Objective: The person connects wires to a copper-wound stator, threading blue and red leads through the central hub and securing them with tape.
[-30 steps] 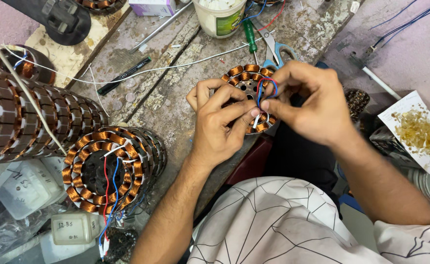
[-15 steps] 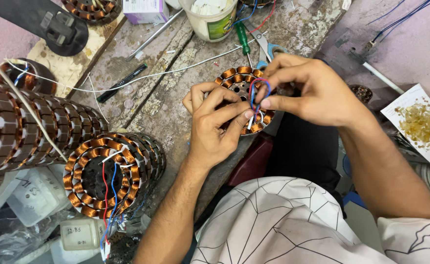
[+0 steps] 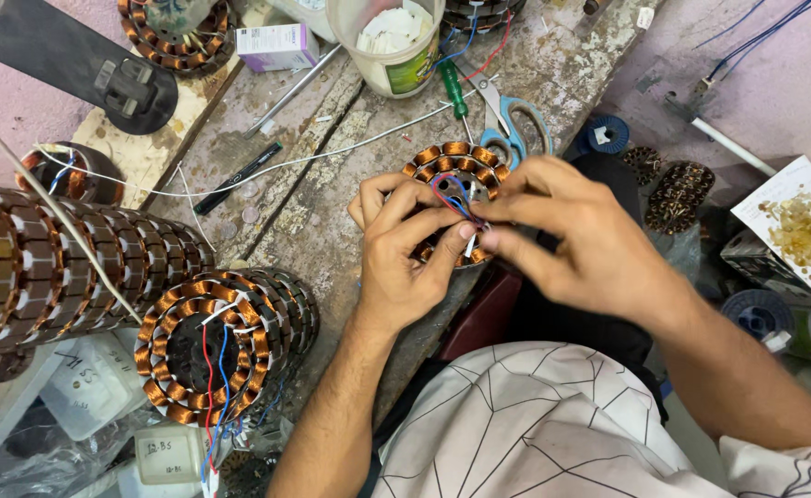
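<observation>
Lying on the worn wooden bench, a copper-wound stator sits just below the blue-handled scissors. Left hand grips its near edge; right hand pinches its red and blue wires.

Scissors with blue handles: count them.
1. The blue-handled metal scissors lie on the worn wooden bench, just above the right hand; others may be hidden under clutter.

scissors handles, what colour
Light blue, on the scissors behind the hands; head view, the only one.
</observation>
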